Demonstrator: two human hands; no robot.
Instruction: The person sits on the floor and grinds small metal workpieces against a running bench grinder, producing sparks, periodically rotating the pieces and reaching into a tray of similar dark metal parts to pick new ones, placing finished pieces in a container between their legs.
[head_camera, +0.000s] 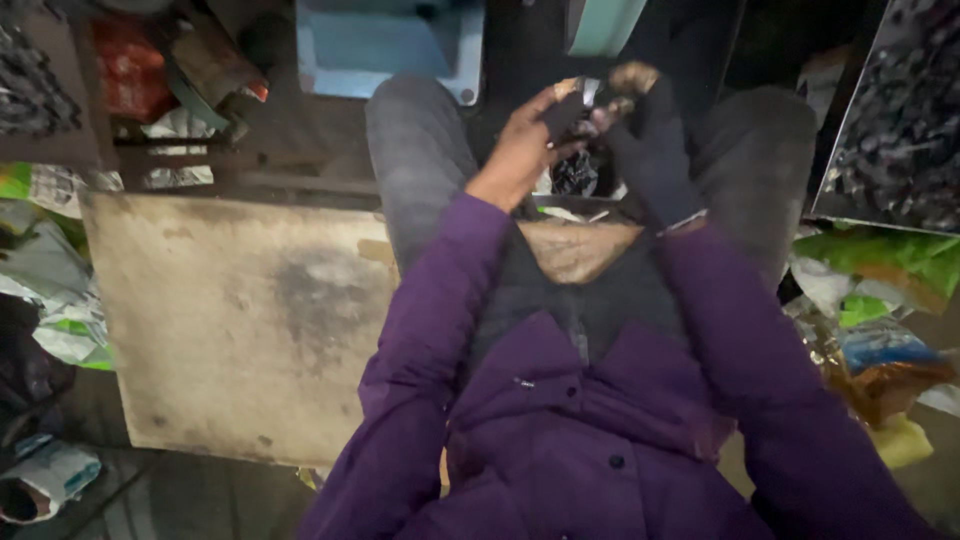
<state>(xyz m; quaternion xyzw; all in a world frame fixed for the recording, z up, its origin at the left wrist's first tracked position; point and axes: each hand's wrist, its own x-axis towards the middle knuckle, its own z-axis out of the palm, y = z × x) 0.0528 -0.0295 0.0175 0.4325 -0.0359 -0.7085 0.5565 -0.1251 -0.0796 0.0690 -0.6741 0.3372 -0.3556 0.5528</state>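
Purple jacket sleeves lead to both hands, which meet above the lap of a seated person in grey trousers.

Containers: a tray at the upper right holds a heap of small dark glossy pieces. A second tray at the upper left holds similar dark pieces. A pale blue box-shaped unit stands on the floor ahead of the knees; its contents cannot be seen.

Held thing: a small dark object with a shiny metallic part sits between the two hands. Its outline is blurred, so its long axis and pointing direction cannot be determined.

Left hand: bare, fingers curled closed around the left side of the small object, thumb on top.

Right hand: covered by a dark glove with exposed fingertips, closed on the right side of the same object. The object lies at the fingertips of both hands, touching each.

Below the hands, a dark crumpled mass rests between the thighs. A worn, stained board lies flat beside the left leg. Green and white wrappers lie at the right.
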